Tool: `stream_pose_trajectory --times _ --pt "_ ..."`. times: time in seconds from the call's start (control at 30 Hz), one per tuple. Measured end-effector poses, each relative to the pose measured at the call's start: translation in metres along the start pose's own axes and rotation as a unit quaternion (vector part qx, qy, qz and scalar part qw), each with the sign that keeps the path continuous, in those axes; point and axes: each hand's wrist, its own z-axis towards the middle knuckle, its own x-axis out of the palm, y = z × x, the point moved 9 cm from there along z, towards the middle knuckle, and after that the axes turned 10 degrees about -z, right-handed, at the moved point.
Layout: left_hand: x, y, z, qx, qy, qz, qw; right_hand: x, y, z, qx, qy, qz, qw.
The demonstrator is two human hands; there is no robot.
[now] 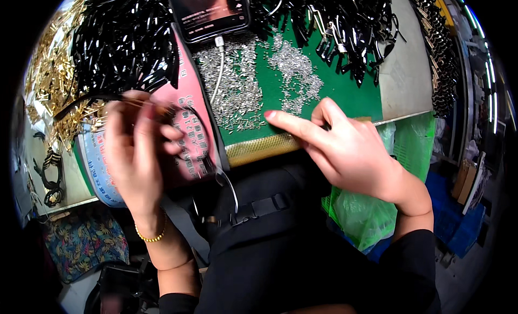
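Observation:
Blurred by motion, my left hand (pixel 137 146) is closed on what looks like a dark brown eyeglass frame (pixel 86 100), with one slim arm sticking out to the left. Its fingers partly cover the frame, which is over a pink printed sheet (pixel 186 87). My right hand (pixel 350 146) has its index finger stretched out and the other fingers curled, with nothing visible in it. That fingertip is at the edge of a spread of tiny silver screw-like pieces (pixel 232 92) on a green mat (pixel 348 92).
A phone (pixel 213 30) with a white cable (pixel 220 71) stands at the back. Black glasses-arm-like pieces (pixel 124 38) are heaped at the left, others (pixel 350 28) at the back right. Gold parts (pixel 51 87) fill the far left. A green plastic bag (pixel 367 211) hangs below the table edge.

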Motion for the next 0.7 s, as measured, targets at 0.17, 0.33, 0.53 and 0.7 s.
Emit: stream_pose_trajectory --times 0.17,0.33,0.53,0.7 --pt "0.027 0.011 -0.026 -0.065 0.077 0.059 0.993 -0.004 0.034 0.009 -0.066 0.011 0.026 0.997" --pt "0.031 0.004 -0.025 -0.056 0.080 0.025 0.995 0.005 0.049 0.026 -0.123 -0.010 -0.046 0.991" --pt "0.035 -0.002 -0.024 -0.002 0.111 0.084 0.990 0.009 0.050 0.029 -0.136 0.004 -0.052 0.989" --pt "0.033 0.003 -0.024 0.058 0.140 0.191 0.970 0.009 0.052 0.031 -0.130 0.000 -0.061 0.990"
